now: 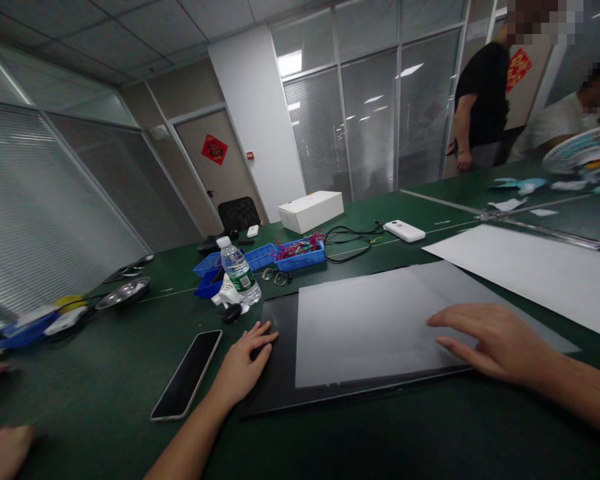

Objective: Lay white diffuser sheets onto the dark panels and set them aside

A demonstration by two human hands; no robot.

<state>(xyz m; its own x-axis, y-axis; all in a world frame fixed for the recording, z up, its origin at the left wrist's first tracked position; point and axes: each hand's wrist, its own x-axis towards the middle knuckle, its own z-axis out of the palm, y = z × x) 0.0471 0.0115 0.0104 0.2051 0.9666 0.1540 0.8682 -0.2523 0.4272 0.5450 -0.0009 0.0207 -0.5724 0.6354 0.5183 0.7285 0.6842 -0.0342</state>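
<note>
A white sheet of paper (365, 320) lies on a black board (275, 387) on the green table (105, 393). My left hand (243, 363) rests open on the board's left edge, fingers spread flat. My right hand (495, 343) lies open on the paper's right part, fingers stretched out and pressing down. Neither hand holds anything.
A black phone (187, 383) lies left of the board. Behind stand a water bottle (239, 272), blue trays (280, 257) with coloured bits, glasses, a white box (311, 211), a cable and a larger white sheet (535, 267). Two people stand at far right; another person's hands (0, 447) show at lower left.
</note>
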